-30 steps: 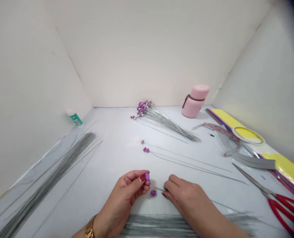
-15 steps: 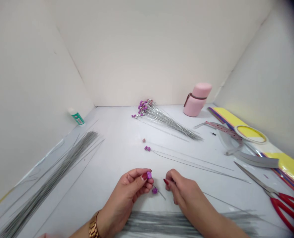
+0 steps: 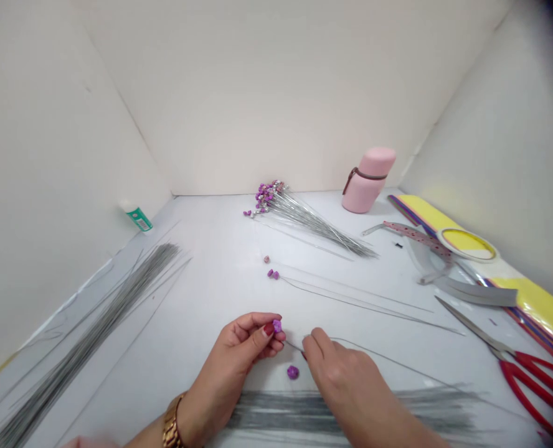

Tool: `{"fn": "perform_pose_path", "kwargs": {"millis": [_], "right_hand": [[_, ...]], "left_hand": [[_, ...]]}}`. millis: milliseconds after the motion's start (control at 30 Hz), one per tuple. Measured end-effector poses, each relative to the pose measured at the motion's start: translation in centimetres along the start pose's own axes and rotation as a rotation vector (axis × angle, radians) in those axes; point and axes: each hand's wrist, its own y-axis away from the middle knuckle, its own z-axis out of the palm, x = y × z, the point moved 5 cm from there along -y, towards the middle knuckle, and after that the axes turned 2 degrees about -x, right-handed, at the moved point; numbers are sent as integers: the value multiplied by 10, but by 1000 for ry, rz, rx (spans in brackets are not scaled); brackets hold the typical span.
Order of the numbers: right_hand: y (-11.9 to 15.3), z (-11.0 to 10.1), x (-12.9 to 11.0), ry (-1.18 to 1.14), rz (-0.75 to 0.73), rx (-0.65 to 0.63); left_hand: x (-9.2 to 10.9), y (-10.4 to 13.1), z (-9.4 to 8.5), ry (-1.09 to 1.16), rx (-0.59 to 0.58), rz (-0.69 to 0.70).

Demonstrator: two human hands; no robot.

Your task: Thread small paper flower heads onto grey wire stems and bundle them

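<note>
Between the thumb and fingers of my left hand (image 3: 243,348) is a small purple star-like bead (image 3: 277,326). A thin wire (image 3: 293,345) runs from just below that bead to the fingertips of my right hand (image 3: 337,361), which are closed on it. A second purple bead (image 3: 293,372) lies on the table below the gap between my hands. Behind the right hand, a long wire (image 3: 388,356) stretches away to the right. A flat bundle of grey wires (image 3: 286,412) passes under both forearms.
Stemmed beads (image 3: 273,274) lie ahead, with a beaded wire bunch (image 3: 314,221) farther back. Another wire bundle (image 3: 103,323) is at left, near a glue stick (image 3: 139,218). At right are red-handled scissors (image 3: 505,351), a tape roll (image 3: 467,244), yellow sheets (image 3: 547,305) and a pink flask (image 3: 368,180).
My right hand has moved down and left, and its fingers now meet the wire by the left hand. The second bead sits slightly lower, clear of the wire. The view has shifted slightly.
</note>
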Motion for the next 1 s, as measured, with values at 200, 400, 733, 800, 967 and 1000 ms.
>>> {"fn": "perform_pose_path", "kwargs": {"millis": [200, 400, 733, 800, 967, 1000], "right_hand": [[2, -5, -2, 47, 30, -36], [-4, -8, 3, -96, 123, -84], [-2, -16, 21, -1235, 214, -62], [-2, -13, 15, -1250, 205, -79], [-3, -18, 14, -1115, 151, 22], [-3, -19, 14, -1100, 132, 44]], "left_hand": [[0, -2, 0, -17, 4, -3], [2, 0, 1, -11, 7, 9], [0, -1, 2, -28, -2, -16], [1, -1, 2, -51, -2, -20], [1, 0, 3, -85, 6, -17], [1, 0, 3, -89, 7, -17]]}}
